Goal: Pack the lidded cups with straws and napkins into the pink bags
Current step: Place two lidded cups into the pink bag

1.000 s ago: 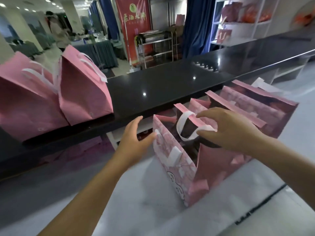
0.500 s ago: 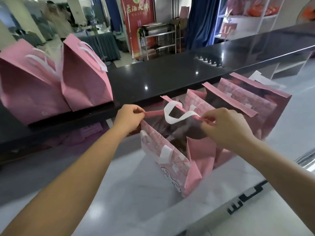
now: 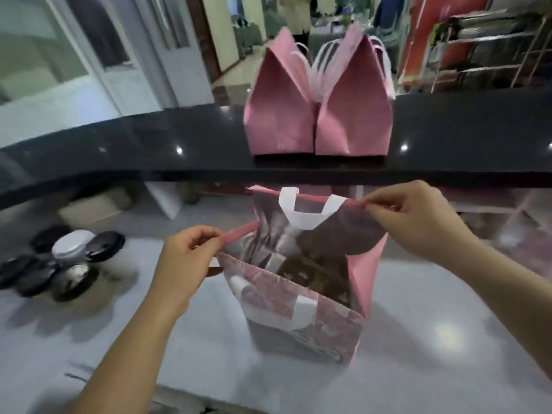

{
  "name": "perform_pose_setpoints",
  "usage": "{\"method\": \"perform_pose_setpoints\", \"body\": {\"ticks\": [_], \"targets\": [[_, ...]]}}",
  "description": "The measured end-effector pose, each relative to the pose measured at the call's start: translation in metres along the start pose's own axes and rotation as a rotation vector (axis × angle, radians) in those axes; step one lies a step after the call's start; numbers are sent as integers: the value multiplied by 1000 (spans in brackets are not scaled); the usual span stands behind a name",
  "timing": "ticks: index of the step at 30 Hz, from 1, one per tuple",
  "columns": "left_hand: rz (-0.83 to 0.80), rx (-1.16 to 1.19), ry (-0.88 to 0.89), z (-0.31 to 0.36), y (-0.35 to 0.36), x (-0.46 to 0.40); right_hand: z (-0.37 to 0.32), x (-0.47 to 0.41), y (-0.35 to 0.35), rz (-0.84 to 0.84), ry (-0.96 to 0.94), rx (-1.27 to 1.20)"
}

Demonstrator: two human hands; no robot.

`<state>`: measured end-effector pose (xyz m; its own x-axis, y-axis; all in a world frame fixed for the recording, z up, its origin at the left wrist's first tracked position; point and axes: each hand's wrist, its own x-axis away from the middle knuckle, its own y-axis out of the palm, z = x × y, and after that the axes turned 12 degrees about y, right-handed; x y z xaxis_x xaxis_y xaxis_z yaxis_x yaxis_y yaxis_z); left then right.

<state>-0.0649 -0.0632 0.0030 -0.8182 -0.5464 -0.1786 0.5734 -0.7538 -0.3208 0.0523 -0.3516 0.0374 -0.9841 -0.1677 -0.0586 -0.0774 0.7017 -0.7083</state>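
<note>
A pink patterned bag (image 3: pixel 310 327) with white handles stands open on the white counter (image 3: pixel 149 339) in front of me. My left hand (image 3: pixel 185 258) pinches the left end of its rim. My right hand (image 3: pixel 418 219) pinches the far rim at the right, beside the white handle. Between them the mouth is spread wide, and its inside looks dark. Several lidded cups (image 3: pixel 59 261), most with black lids and one with a white lid, stand grouped on the counter at the left.
Two closed pink bags (image 3: pixel 316 121) stand side by side on the raised black ledge (image 3: pixel 149 153) behind the open bag. A metal rack (image 3: pixel 478 46) and a red banner are beyond the ledge at the right. A person stands far behind.
The view has swung left, bringing the cups into sight and dropping the other open bags on the right out of view. Both hands now grip the bag's rim and hold it wider open.
</note>
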Motion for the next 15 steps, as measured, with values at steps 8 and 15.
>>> {"method": "perform_pose_setpoints", "body": {"ticks": [8,15], "targets": [[238,69,-113,-40,-115,-3,-97,-33,109,-169,-102,-52],[214,109,-147,-76,-191,-27,-158,-32,176,-196,-92,-15]]}}
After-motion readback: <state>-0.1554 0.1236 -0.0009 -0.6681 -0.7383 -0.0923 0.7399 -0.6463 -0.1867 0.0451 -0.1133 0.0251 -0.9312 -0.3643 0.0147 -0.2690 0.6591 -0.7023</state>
